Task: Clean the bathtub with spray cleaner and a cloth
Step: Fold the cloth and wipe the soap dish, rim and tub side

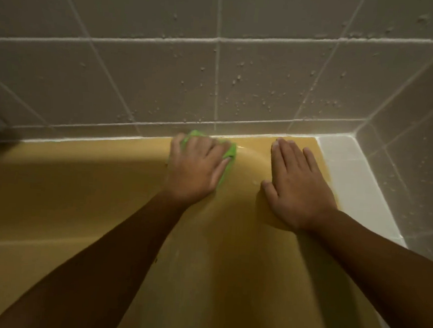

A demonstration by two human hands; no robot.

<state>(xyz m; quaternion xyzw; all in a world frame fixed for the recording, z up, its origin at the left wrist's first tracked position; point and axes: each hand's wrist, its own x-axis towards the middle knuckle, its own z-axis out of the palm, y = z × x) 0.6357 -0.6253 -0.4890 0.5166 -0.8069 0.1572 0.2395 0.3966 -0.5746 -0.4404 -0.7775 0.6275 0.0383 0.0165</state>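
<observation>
Head view: I am looking down into the tub's far corner, with both my forearms reaching up from the bottom of the frame.
Left hand (pixel 196 166): I am pressing it palm-down on the cloth just left of centre. The fingers are lying spread over the fabric, not wrapped round it.
Cloth (pixel 231 152): green and bunched under my left hand, it is peeking out past my fingertips and along the thumb side. It is sitting on the tub's rounded far rim, right below the wall seam.
Right hand (pixel 298 185): I am laying it flat on the tub right of centre, fingers straight and close together, holding nothing.
Gap: my two hands are resting near each other without touching.
Tub (pixel 80 192): yellow, it is filling the lower half of the frame and looking wet between my hands.
Wall (pixel 165 70): grey tiles are covering the upper half, dotted with droplets toward the right.
Ledge (pixel 343 167): a white strip is running down the right side, beside my right hand.
</observation>
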